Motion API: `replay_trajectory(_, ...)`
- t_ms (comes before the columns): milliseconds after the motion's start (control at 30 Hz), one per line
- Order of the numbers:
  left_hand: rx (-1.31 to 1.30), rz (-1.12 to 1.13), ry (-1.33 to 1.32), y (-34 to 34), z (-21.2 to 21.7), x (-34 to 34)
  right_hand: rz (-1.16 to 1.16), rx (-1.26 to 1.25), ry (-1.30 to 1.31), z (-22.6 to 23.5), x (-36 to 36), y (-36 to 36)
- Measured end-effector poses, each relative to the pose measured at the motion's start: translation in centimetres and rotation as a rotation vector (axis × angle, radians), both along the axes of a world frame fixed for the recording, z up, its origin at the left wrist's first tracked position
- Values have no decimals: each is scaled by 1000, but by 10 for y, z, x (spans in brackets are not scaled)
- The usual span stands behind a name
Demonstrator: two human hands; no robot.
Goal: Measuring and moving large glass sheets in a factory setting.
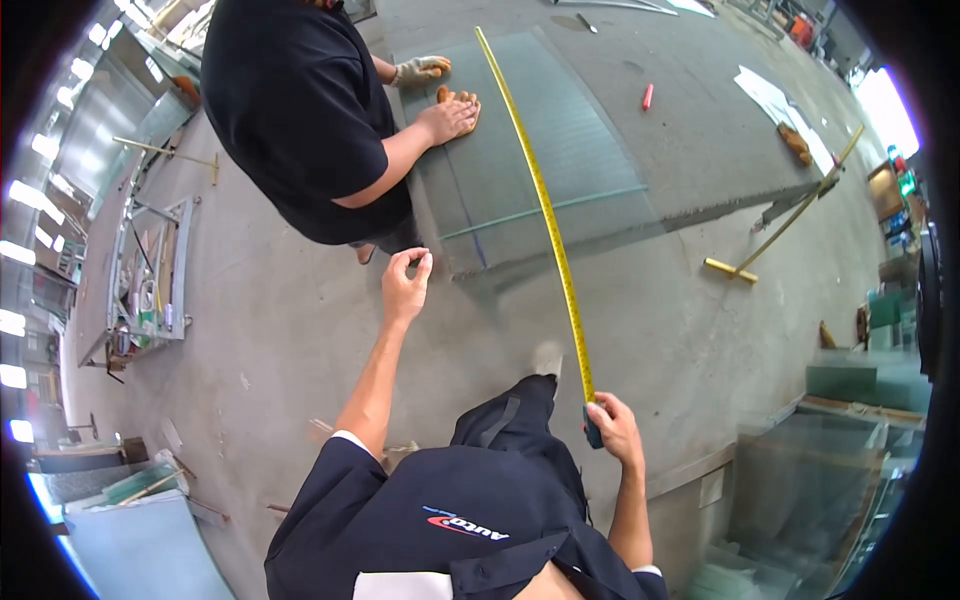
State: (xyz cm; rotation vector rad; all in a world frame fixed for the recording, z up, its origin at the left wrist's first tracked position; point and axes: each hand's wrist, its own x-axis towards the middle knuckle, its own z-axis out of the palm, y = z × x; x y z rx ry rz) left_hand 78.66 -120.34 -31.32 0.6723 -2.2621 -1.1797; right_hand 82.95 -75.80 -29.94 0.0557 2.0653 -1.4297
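My right hand (617, 432) grips the dark case of a tape measure (592, 430) beside my right hip. Its yellow blade (545, 195) is pulled out far, running away from me over a clear glass sheet (590, 130) on the grey table. My left hand (407, 287) is raised before the near left table corner, thumb and fingers curled together in a pinch. Anything between those fingertips is too small to make out. At the table's left side, a co-worker in a dark shirt rests a gloved hand (422, 70) and another hand (450, 117) on the glass.
On the table (690, 165) lie a red pen-like tool (647, 96), a small knife (587, 23), white paper (775, 105) and a brown glove (795, 144). A wooden T-shaped ruler (790, 222) leans at the right corner. A metal-framed rack (150, 280) stands left; glass panes (800, 490) stand lower right.
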Motion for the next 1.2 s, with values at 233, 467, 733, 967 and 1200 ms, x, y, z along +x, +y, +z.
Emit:
replay_trajectory(233, 520, 14, -394, -65, -65, 125, 14, -1, 92, -8, 74, -34)
replay_trajectory(467, 848, -81, -566, -63, -41, 126, 99, 119, 55, 25, 85, -92)
replay_trajectory(733, 1058, -169, -568, -85, -87, 74, 153, 114, 8, 8, 69, -143)
replay_trajectory(967, 1017, -240, -683, -125, -163, 87, 53, 170, -140, 29, 80, -158)
replay_trajectory(1200, 423, -226, -957, -202, -287, 178, 151, 424, 186, 36, 80, -194)
